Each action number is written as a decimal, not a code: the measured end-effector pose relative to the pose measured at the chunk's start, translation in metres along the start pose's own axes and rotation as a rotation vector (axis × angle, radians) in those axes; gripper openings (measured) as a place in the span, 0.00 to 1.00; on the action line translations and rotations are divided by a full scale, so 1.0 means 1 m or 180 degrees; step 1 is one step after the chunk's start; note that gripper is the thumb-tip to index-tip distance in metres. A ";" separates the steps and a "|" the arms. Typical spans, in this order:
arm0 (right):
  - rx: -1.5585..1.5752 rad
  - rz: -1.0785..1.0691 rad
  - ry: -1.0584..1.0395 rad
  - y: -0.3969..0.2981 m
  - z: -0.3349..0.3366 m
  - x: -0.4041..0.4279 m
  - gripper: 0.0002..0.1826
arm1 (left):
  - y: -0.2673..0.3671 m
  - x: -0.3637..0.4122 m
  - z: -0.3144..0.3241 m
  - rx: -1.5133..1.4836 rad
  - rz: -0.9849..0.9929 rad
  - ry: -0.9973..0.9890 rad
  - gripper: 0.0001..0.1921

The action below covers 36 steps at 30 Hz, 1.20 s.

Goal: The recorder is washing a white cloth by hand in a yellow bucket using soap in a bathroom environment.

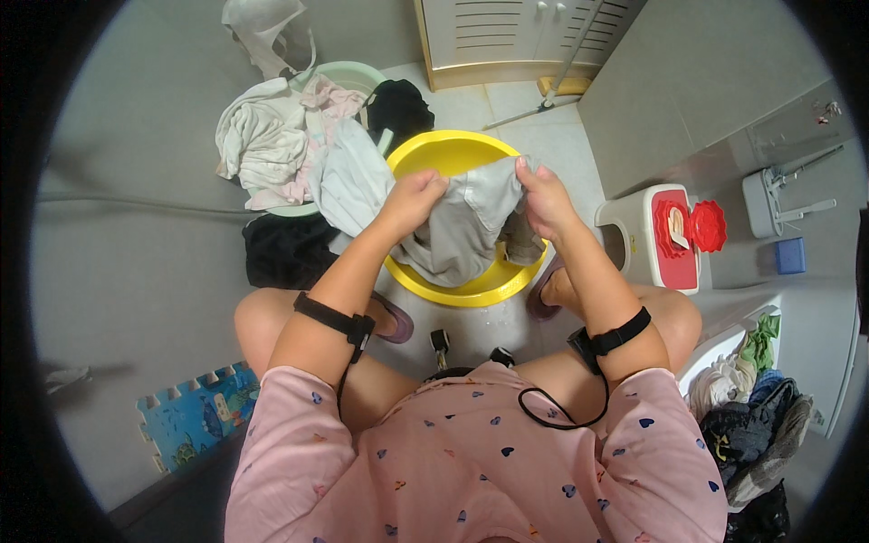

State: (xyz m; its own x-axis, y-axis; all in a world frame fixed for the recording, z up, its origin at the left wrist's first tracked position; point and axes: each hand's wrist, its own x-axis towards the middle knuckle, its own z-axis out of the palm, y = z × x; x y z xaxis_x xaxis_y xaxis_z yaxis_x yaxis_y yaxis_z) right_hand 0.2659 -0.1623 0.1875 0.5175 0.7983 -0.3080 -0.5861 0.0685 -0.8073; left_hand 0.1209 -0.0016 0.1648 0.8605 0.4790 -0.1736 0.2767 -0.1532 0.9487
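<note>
My left hand (415, 198) grips one edge of a grey garment (456, 239). At the opposite edge, my right hand (543, 197) pinches the cloth between thumb and fingers, so a paler panel is stretched between both hands. The garment hangs down into a yellow plastic basin (468, 298) that stands on the floor between my feet. Pale bluish-white cloth (353, 178) lies just left of my left hand, reaching from a heap of laundry to the yellow basin's rim. Folds of the grey garment hide much of the basin's inside.
A green basin (353, 71) bears white and pink laundry (265, 136), with black clothes (288, 251) beside it. To the right stand a white-and-red box-shaped bin (675, 237) and a white tub (706, 346) with clothes. A long-handled floor squeegee (546, 102) leans near the louvred cabinet (489, 30).
</note>
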 end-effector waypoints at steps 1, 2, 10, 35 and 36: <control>-0.0106 -0.0112 0.0188 -0.001 0.004 -0.001 0.16 | -0.003 0.002 0.002 0.0099 -0.0091 0.0007 0.14; -0.0104 -0.0113 0.0186 -0.001 0.007 -0.001 0.16 | -0.006 0.004 0.005 0.0103 -0.0091 0.0009 0.14; -0.1684 -0.0252 -0.0279 0.011 0.012 0.008 0.16 | -0.003 0.016 0.030 -0.0693 -0.0247 0.0801 0.18; -0.3990 -0.1081 0.1389 0.040 0.043 0.073 0.22 | 0.016 0.011 0.030 -0.2965 -0.1616 0.0315 0.22; -0.2797 -0.0536 0.1076 0.043 0.042 0.069 0.24 | 0.017 0.006 0.016 -0.3172 -0.1703 0.0001 0.25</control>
State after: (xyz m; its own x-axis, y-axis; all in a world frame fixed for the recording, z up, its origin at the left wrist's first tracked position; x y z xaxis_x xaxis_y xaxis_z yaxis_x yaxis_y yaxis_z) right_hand 0.2504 -0.0787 0.1532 0.7855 0.5947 -0.1715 0.1188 -0.4168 -0.9012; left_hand 0.1372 -0.0150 0.1763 0.7338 0.2764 -0.6206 0.1449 0.8288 0.5405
